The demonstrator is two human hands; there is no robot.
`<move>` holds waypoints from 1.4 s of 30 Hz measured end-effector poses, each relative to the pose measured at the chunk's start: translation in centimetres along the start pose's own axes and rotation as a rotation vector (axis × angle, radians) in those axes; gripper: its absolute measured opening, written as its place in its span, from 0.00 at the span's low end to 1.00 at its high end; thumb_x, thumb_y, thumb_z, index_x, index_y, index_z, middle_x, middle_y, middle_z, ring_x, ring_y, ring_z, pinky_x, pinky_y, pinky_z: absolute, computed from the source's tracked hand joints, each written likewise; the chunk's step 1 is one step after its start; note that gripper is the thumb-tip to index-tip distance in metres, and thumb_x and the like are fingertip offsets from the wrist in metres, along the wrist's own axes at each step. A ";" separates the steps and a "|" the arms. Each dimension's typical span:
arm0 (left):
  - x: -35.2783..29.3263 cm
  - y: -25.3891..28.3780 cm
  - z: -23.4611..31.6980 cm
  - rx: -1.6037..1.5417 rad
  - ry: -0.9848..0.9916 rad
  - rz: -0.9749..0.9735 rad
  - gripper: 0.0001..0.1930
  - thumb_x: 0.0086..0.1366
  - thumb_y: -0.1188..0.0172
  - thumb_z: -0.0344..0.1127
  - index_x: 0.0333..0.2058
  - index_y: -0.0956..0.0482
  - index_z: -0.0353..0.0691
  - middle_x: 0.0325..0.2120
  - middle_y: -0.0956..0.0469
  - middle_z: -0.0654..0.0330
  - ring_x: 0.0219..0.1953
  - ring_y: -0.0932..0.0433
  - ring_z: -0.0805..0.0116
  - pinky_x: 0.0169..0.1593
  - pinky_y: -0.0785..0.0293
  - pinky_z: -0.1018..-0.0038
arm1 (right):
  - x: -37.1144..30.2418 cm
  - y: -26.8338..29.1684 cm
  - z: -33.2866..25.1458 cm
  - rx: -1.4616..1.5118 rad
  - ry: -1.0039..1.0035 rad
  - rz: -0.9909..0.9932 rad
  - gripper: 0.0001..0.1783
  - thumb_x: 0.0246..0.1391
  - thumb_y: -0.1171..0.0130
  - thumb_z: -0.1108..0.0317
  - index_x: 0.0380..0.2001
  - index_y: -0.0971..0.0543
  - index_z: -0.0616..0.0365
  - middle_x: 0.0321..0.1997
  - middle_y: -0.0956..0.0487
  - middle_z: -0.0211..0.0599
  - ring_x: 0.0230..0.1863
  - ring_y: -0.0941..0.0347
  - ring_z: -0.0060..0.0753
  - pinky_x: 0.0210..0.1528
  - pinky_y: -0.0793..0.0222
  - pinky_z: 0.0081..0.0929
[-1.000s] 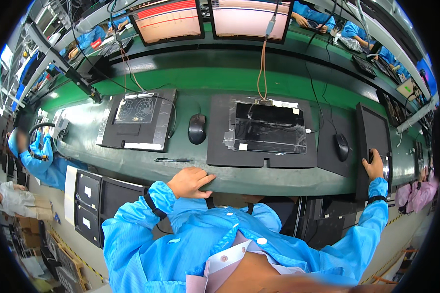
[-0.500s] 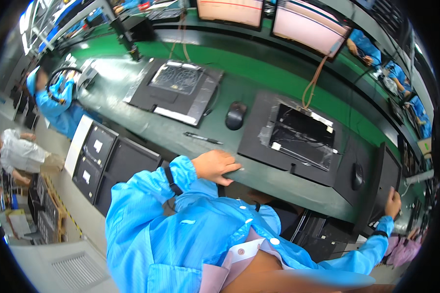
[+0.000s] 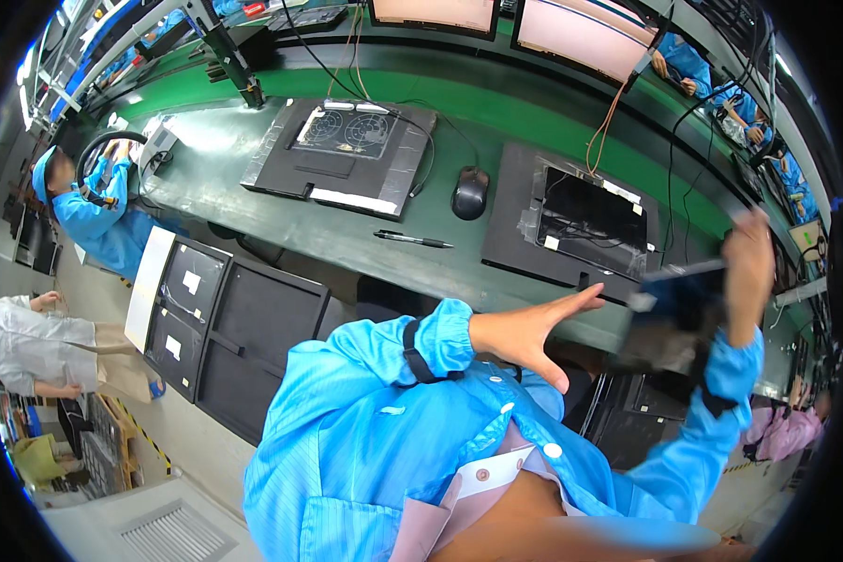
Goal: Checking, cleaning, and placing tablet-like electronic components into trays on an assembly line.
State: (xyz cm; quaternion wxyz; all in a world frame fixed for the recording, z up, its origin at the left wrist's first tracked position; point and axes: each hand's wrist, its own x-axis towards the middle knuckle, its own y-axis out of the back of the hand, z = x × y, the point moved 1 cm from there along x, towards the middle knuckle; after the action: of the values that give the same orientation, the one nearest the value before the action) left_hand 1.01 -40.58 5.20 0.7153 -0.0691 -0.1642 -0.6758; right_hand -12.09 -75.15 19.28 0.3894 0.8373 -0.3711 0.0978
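Note:
In my right hand [image 3: 751, 267] is a dark, thin rectangular panel [image 3: 670, 323], gripped by its far right edge. It is tilted and smeared by motion, so its exact kind is unclear. My left hand [image 3: 529, 335] hangs in front of the bench edge, thumb and fingers spread, pointing toward the panel with nothing between them. Beyond them, on the green bench [image 3: 328, 220], lies a black board [image 3: 525, 248] bearing a glossy dark screen panel [image 3: 595, 215] with white tabs. Farther left, a second black board [image 3: 281, 167] carries a sheet with round patterns [image 3: 347, 131].
A black mouse [image 3: 470, 192] and a pen [image 3: 412, 240] lie between the boards. Black trays [image 3: 267, 318] with flat parts stand left of my left arm. Cables hang from above near two monitors [image 3: 585, 37]. People in blue [image 3: 94, 211] and white [image 3: 47, 342] are at the left.
My right hand has risen from the black tray at the right and now carries the dark panel inward. My left hand has left the bench edge, moved right and spread its fingers.

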 end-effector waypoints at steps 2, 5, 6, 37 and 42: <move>-1.9 -0.4 -0.4 -0.041 -0.027 0.078 0.69 0.46 0.20 0.56 0.72 0.61 0.28 0.70 0.49 0.40 0.72 0.46 0.52 0.73 0.50 0.59 | 0.0 -10.2 -5.4 0.084 0.163 -0.092 0.17 0.69 0.53 0.63 0.46 0.23 0.67 0.51 0.23 0.43 0.45 0.26 0.32 0.48 0.30 0.26; -8.6 2.1 0.0 -0.381 0.291 0.527 0.25 0.65 0.33 0.38 0.56 0.27 0.32 0.49 0.21 0.56 0.52 0.24 0.68 0.57 0.26 0.67 | -0.7 -20.0 -12.5 0.592 -0.453 -0.392 0.36 0.69 0.59 0.36 0.44 0.22 0.62 0.30 0.22 0.37 0.30 0.30 0.25 0.35 0.33 0.23; -10.9 3.1 1.3 -0.549 0.274 0.583 0.22 0.66 0.33 0.35 0.54 0.26 0.32 0.48 0.21 0.58 0.51 0.23 0.70 0.56 0.25 0.68 | -0.5 -23.0 -10.3 0.612 -0.401 -0.503 0.37 0.68 0.59 0.34 0.44 0.23 0.62 0.32 0.21 0.37 0.30 0.30 0.24 0.34 0.34 0.22; -26.5 6.5 -1.4 -0.914 0.096 1.507 0.17 0.63 0.45 0.33 0.47 0.20 0.29 0.45 0.17 0.48 0.47 0.17 0.52 0.55 0.22 0.61 | -5.4 -38.9 -7.5 -0.321 0.322 -0.211 0.30 0.51 0.34 0.54 0.54 0.25 0.60 0.61 0.31 0.53 0.64 0.36 0.55 0.72 0.45 0.48; -26.2 6.4 -1.4 -0.910 0.103 1.526 0.17 0.63 0.45 0.33 0.47 0.20 0.29 0.45 0.17 0.48 0.47 0.17 0.52 0.55 0.22 0.61 | -5.3 -38.9 -7.3 -0.317 0.324 -0.225 0.31 0.51 0.35 0.55 0.55 0.25 0.60 0.61 0.31 0.53 0.65 0.36 0.56 0.72 0.45 0.49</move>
State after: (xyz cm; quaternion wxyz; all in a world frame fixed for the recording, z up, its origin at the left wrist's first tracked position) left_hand 6.66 -15.77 -3.88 0.8804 -0.4068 0.2434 -0.0173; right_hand 12.20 -50.59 -0.75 0.5787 0.7753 -0.2189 0.1272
